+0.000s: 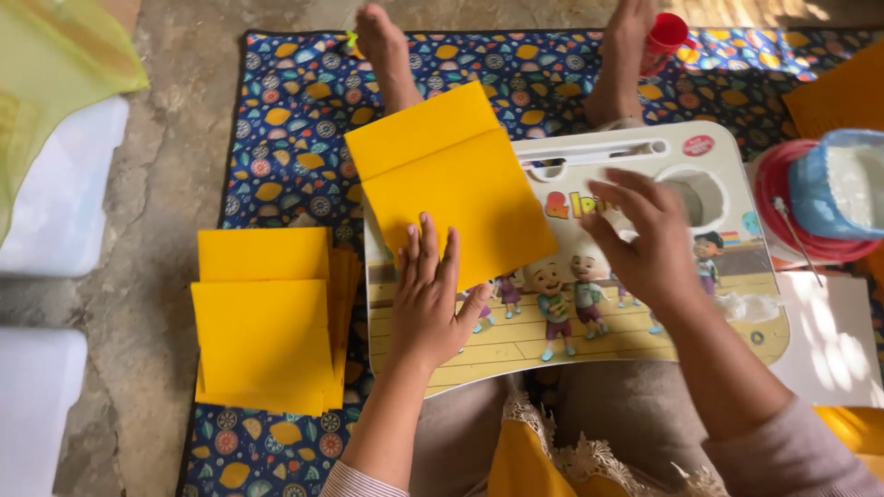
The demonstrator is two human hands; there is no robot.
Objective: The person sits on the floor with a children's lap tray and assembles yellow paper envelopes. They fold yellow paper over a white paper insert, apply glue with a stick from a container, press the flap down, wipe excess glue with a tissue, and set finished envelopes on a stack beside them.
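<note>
A yellow paper envelope (451,175) lies on a small lap table (645,331) printed with cartoon figures. My left hand (428,294) rests flat with its fingers on the envelope's near edge. My right hand (649,244) hovers with fingers spread over the table's middle, to the right of the envelope, holding nothing. A stack of several yellow envelopes (267,317) lies on the patterned mat (295,120) to my left.
My bare feet (387,46) stretch out on the mat beyond the table. A red cup (665,37) stands at the far right. A blue container (838,184) sits on a red lid at the right. White boxes (55,193) line the left on the concrete floor.
</note>
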